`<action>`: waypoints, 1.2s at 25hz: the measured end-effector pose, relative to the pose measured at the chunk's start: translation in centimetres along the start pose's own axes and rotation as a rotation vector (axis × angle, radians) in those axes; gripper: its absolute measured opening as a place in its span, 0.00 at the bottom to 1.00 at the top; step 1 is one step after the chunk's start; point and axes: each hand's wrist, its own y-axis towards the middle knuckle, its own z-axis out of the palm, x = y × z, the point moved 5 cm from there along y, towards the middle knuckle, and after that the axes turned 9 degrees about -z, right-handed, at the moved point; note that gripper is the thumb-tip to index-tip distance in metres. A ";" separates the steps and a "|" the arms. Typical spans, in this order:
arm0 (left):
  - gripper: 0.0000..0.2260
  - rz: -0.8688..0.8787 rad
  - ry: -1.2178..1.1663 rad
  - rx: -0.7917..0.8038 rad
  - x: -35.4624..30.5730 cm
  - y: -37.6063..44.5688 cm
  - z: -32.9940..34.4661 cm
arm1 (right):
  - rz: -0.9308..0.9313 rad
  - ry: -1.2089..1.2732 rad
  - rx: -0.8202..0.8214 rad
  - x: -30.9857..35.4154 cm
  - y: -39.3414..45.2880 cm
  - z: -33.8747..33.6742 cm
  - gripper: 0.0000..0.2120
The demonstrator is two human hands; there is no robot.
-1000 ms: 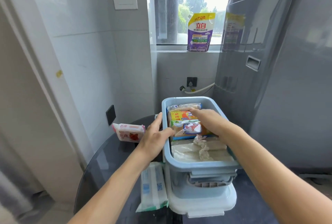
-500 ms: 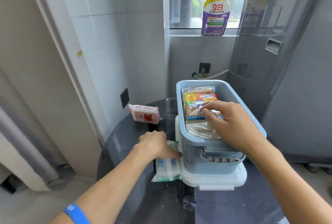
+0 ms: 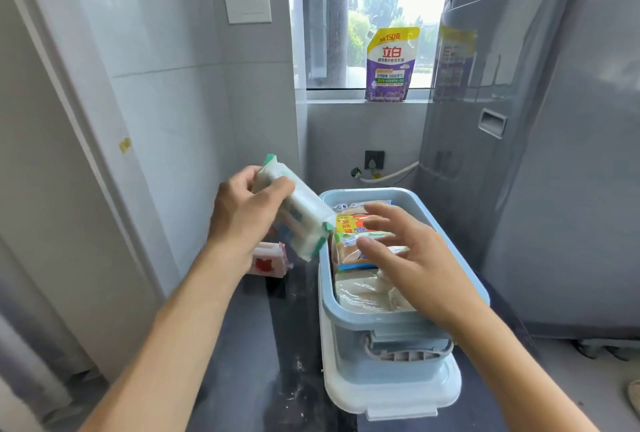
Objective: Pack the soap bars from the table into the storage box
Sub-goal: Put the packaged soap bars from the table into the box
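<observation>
- A white lid [image 3: 391, 393] lies on the dark round table [image 3: 263, 345], under the blue storage box [image 3: 408, 320].
- The right hand [image 3: 412, 258] hovers over the wrapped soap bars [image 3: 360, 241] inside the box, fingers spread, holding nothing.
- The left hand [image 3: 242, 220] is clamped around a white soap bar with green ends [image 3: 304, 220], tilted in the air just left of the box's rim.
- Beyond it, a pink-wrapped soap bar [image 3: 270, 263] rests on the table.
- A purple detergent pouch [image 3: 391, 64] stands on the windowsill.
</observation>
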 end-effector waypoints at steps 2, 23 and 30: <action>0.12 -0.020 -0.165 0.207 -0.8 -1.6 3.8 | -0.060 0.093 -0.011 1.2 0.3 0.0 0.21; 0.11 0.327 0.714 0.537 4.2 -2.1 9.2 | 0.094 -1.045 -0.078 -4.4 7.4 -2.3 0.09; 0.10 0.347 0.695 0.543 4.6 -2.1 9.4 | 0.146 -1.142 0.133 -6.8 6.3 -2.5 0.16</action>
